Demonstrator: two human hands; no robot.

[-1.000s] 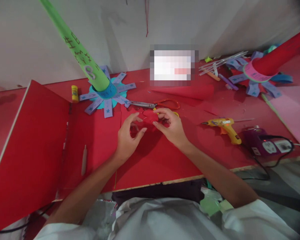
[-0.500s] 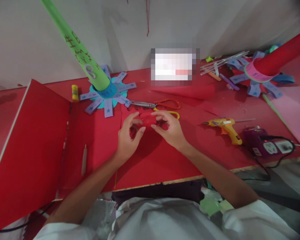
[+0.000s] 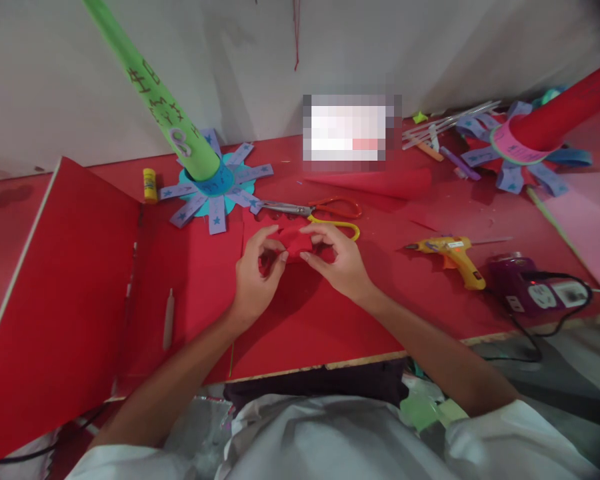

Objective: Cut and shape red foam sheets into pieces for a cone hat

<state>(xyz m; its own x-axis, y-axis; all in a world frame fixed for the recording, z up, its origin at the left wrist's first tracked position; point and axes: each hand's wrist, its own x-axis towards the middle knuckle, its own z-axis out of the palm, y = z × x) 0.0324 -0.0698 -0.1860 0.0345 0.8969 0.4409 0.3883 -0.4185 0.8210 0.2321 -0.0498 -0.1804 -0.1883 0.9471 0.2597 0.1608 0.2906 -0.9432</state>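
My left hand [image 3: 255, 273] and my right hand [image 3: 341, 257] meet over the middle of the red table [image 3: 305, 320]. Both pinch a small piece of red paper [image 3: 295, 240] between thumb and fingertips, a little above a red sheet with a scalloped edge [image 3: 260, 223]. Just behind my hands lie scissors with red and yellow handles [image 3: 320, 212]. Parts of the red piece are hidden by my fingers.
A green cone on a blue star-strip base [image 3: 207, 180] stands at the back left beside a yellow glue stick [image 3: 149, 185]. A folded red board [image 3: 55, 293] rises at the left. A yellow glue gun [image 3: 453, 257], a purple power strip [image 3: 535, 290], and a red cone [image 3: 550, 127] sit at the right.
My two hands have drawn closer together, and the red piece is now more tightly pinched and folded between them. Nothing else on the table has moved.
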